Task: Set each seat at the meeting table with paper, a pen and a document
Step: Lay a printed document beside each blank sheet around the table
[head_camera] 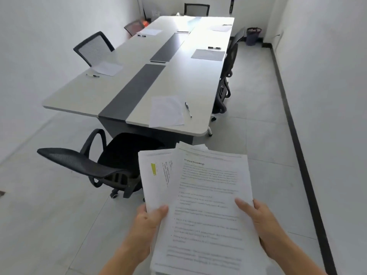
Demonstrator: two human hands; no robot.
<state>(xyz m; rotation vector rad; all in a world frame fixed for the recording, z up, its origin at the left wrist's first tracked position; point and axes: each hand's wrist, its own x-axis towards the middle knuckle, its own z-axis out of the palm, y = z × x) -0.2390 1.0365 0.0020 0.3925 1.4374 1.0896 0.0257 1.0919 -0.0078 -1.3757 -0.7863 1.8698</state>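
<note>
A fanned stack of printed documents (206, 205) is held just off the near end of the table (83, 92), gripped by the left hand (147, 225) and right hand (258, 221). On that end lies the near sheet (165, 112), slightly askew, with the near pen (188, 109) just beside it. Along the table's left edge lie the left sheet (108, 68) and left pen (93, 75). Along its right edge lie the right sheet (208, 54) and right pen (214, 48).

Bare left hand (148, 220), bare right hand (258, 218), both forearms bare
</note>
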